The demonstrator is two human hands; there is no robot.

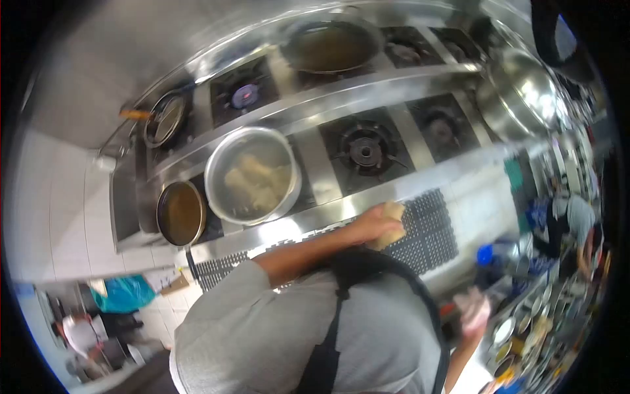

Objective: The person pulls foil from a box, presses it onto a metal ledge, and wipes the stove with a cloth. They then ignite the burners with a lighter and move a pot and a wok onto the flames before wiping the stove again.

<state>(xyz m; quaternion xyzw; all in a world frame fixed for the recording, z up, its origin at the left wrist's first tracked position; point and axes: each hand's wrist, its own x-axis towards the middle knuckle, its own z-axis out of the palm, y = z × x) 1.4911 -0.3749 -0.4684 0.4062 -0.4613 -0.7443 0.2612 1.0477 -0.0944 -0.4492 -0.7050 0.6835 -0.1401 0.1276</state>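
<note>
My left hand (375, 224) reaches across in front of my body, over the floor beside the stove's front edge. Its fingers are closed round a pale beige, soft-looking lump (393, 225), whose ends show above and below the hand. My right hand (474, 314) is out to the right, smeared by motion, near the crowded counter; something pinkish-white overlaps it, and I cannot tell whether the fingers grip it. Left of my left hand, a large metal pot (215, 180) stands on the stove with pale chunks (259, 184) in liquid.
A pan of brown liquid (180, 213) sits left of the pot. On the back row are a small pan (164, 119), a lit burner (245, 96) and a wide pan (331, 47). A big steel pot (518, 95) stands right. Two people (577, 220) work at the sides.
</note>
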